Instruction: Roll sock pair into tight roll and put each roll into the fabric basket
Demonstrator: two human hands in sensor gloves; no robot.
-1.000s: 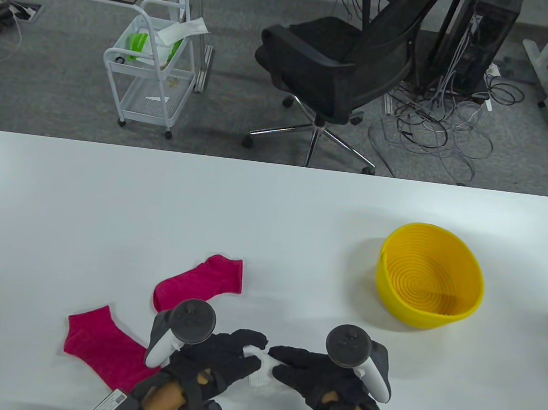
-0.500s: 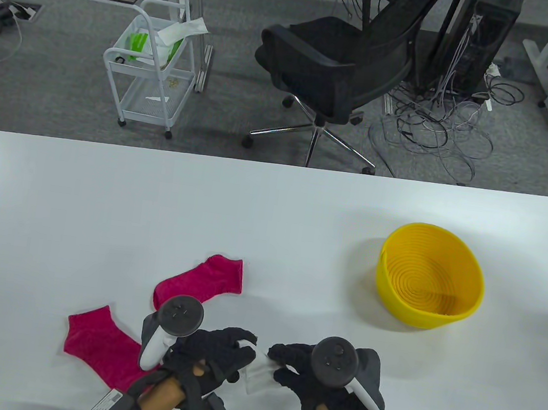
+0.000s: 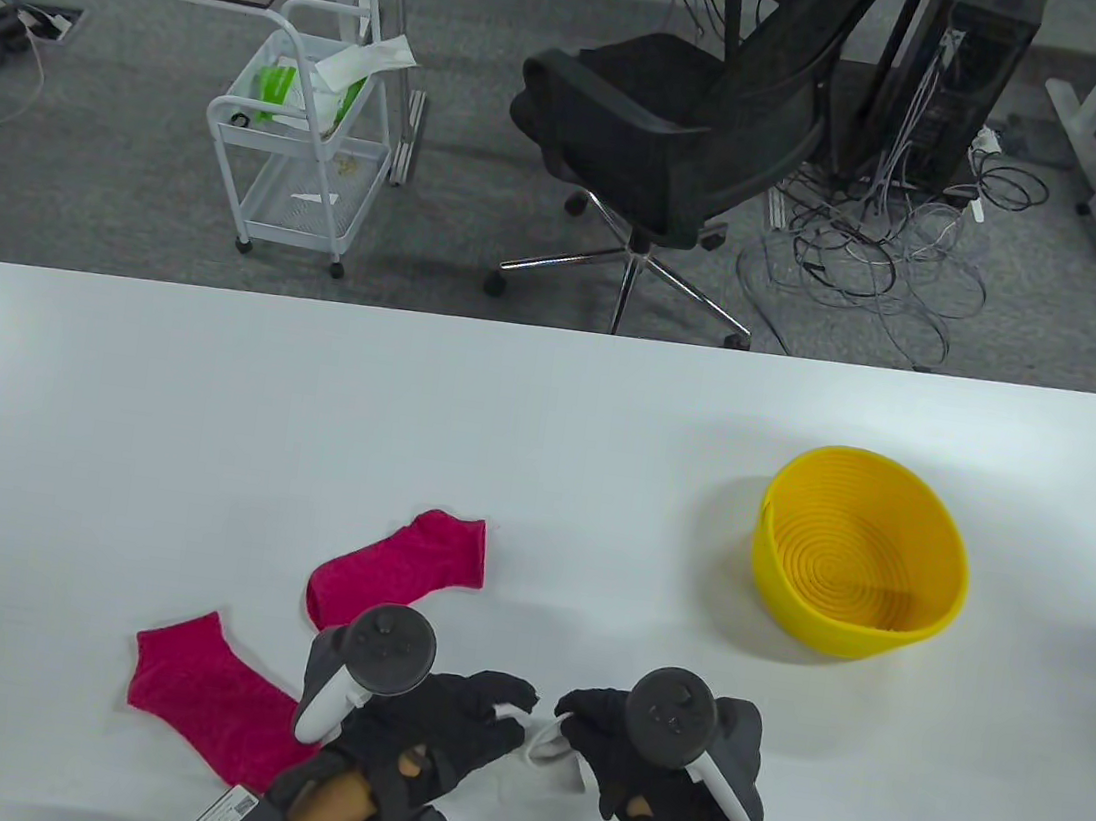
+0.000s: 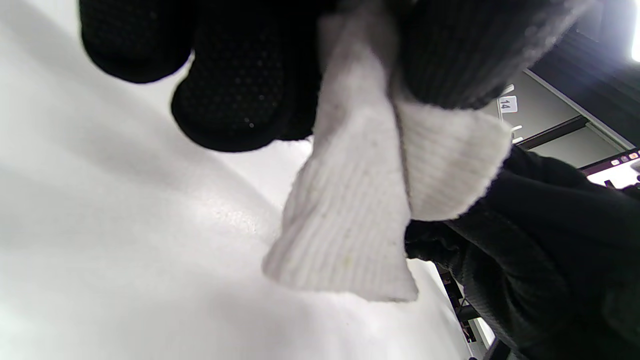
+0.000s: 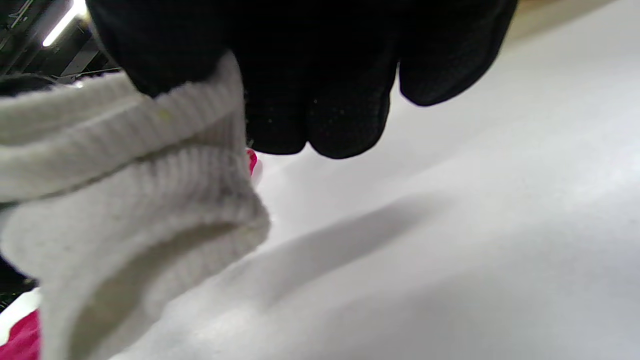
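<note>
Where the two pink socks (image 3: 316, 642) lie at lower left, the left hand (image 3: 441, 724) pinches a white sock (image 3: 554, 749), and the right hand (image 3: 639, 755) grips its other end. It hangs bunched between them, stretched roughly left-right, above the white table (image 3: 203, 426). A yellow basket (image 3: 858, 567) sits at right; an office chair (image 3: 685, 136) stands beyond.

table view: high, looking down | wrist views: close, upward (share white sock (image 4: 345, 210))
</note>
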